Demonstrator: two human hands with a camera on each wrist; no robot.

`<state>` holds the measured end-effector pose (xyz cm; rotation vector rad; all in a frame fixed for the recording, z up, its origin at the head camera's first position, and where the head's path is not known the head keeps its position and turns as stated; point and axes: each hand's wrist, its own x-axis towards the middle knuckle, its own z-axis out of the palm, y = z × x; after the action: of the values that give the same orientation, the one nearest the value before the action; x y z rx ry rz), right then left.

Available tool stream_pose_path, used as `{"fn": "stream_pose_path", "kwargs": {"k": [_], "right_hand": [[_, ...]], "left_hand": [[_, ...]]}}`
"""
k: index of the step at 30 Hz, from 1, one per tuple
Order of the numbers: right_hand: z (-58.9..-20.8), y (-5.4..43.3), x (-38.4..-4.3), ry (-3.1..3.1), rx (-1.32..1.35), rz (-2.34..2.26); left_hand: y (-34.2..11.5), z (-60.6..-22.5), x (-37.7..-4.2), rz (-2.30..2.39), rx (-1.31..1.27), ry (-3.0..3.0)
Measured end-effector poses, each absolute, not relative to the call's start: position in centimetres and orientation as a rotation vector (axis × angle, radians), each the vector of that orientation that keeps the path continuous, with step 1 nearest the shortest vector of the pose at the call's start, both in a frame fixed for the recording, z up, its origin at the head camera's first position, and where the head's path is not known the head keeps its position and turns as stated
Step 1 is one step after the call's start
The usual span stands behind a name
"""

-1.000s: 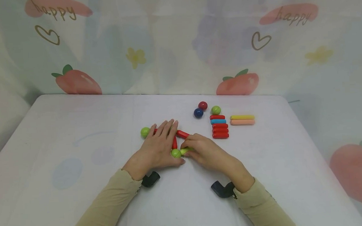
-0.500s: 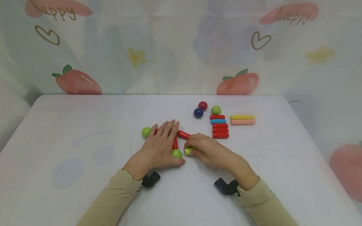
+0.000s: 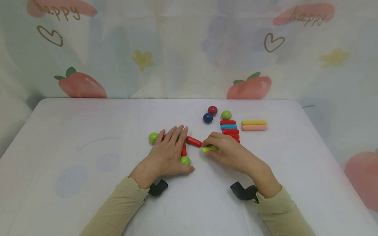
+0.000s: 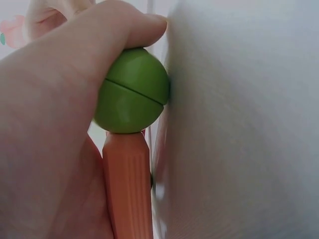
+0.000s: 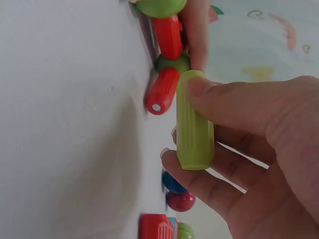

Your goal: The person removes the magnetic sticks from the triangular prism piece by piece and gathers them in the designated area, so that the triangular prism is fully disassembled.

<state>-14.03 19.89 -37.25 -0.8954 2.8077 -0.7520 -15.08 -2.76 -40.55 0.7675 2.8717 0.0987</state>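
Observation:
My left hand (image 3: 165, 155) lies with fingers straight over a figure of magnetic sticks and balls, hiding its middle. A green ball (image 3: 185, 160) shows beside the thumb, with a red stick (image 3: 183, 149) running up from it. In the left wrist view that ball (image 4: 134, 92) has an orange stick (image 4: 128, 184) against it. Another green ball (image 3: 153, 138) pokes out left of the fingers. A red stick (image 3: 194, 141) points right from the figure, its pale metal end showing in the right wrist view. My right hand (image 3: 235, 153) pinches a yellow-green magnetic stick (image 5: 195, 124) between thumb and fingers, near that end.
Behind the right hand, several red sticks (image 3: 230, 131) and one blue stick (image 3: 228, 126) lie in a row. A yellow stick (image 3: 254, 122) and a peach stick (image 3: 254, 127) are to their right. Red (image 3: 212, 110), blue (image 3: 208, 118) and green (image 3: 226, 115) balls sit farther back.
The right hand has pulled the yellow-green stick away from the near green ball, up and to the right, toward the free end of the red stick. The left hand has barely moved.

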Motion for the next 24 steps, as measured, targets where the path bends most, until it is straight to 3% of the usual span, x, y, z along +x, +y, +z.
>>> {"fn": "stream_pose_path", "kwargs": {"k": [24], "right_hand": [[-35.8,22.9,-14.2,2.894,-0.753,-0.723]], "left_hand": [[-2.7,-40.4,-15.0,0.093,0.756,2.864]]}}
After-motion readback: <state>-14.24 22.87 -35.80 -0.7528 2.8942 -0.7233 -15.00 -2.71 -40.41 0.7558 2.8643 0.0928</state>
